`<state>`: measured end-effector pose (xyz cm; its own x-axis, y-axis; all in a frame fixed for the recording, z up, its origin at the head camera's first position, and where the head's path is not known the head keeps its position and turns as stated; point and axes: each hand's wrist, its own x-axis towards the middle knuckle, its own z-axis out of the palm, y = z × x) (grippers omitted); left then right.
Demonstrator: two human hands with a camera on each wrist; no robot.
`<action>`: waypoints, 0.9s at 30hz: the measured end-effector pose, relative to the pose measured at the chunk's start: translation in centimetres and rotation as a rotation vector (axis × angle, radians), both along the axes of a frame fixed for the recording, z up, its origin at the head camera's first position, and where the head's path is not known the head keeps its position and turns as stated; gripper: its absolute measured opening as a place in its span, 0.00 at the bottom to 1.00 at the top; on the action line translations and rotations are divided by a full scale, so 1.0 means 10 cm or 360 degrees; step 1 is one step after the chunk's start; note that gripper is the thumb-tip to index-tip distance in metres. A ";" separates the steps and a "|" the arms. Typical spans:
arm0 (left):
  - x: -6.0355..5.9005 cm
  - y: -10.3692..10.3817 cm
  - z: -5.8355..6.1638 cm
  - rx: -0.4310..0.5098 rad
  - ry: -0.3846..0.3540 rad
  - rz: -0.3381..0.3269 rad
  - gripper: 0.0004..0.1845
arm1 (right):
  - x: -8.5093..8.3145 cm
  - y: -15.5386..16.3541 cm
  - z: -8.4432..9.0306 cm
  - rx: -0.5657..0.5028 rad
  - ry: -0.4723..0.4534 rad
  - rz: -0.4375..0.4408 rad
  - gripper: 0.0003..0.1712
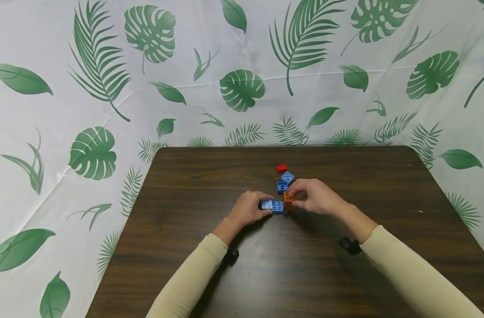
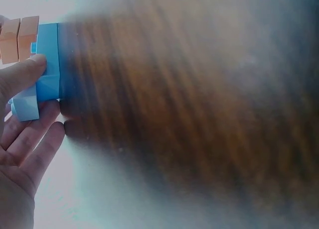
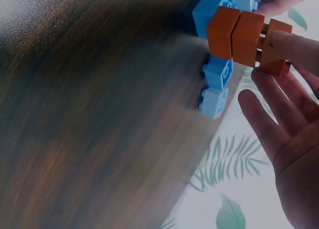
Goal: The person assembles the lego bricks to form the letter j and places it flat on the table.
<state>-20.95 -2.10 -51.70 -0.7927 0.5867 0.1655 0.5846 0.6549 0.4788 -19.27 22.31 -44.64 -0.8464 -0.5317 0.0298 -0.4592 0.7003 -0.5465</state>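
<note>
Both hands met at the middle of the dark wooden table (image 1: 186, 247), right over a small cluster of toy bricks. The left hand (image 1: 247, 208) had its thumb and fingers curled against the blue brick assembly (image 1: 274, 206), a pale blue piece joined to a darker blue one, and the left wrist view showed the thumb pressed on the blue side face (image 2: 49, 64) with the fingers (image 2: 35, 149) tucked beneath it. The right hand (image 1: 315, 197) came in from the other side and pinched the orange brick (image 1: 288, 197), which sat touching the right end of the blue assembly. From the right wrist camera the orange brick (image 3: 239, 37) looked like two cubes side by side, held by a fingertip on its far face, while the remaining fingers (image 3: 271, 124) stretched out loosely below it. Just behind the hands lay a dark blue brick (image 1: 282, 186), then a lighter blue brick (image 1: 287, 177) turned at an angle, and farthest back a small red brick (image 1: 281, 168), all three loose on the tabletop. Cream sleeves (image 1: 405, 269) covered both forearms, and a leaf-print cloth (image 1: 87, 88) hung behind the table.
</note>
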 end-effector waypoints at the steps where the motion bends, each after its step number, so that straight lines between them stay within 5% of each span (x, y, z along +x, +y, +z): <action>1: 0.00 0.00 0.00 -0.0002 0.0001 0.0000 0.20 | 0.00 0.00 0.00 0.0003 0.0008 0.0005 0.11; 27: -0.01 0.01 -0.01 0.0011 -0.0012 0.0002 0.20 | -0.07 -0.07 0.11 0.0195 -0.0016 0.0032 0.08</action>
<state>-21.10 -2.01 -51.84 -0.7945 0.5847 0.1639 0.5804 0.6520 0.4878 -19.98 21.65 -43.55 -0.8356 -0.5474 -0.0447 -0.4686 0.7530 -0.4619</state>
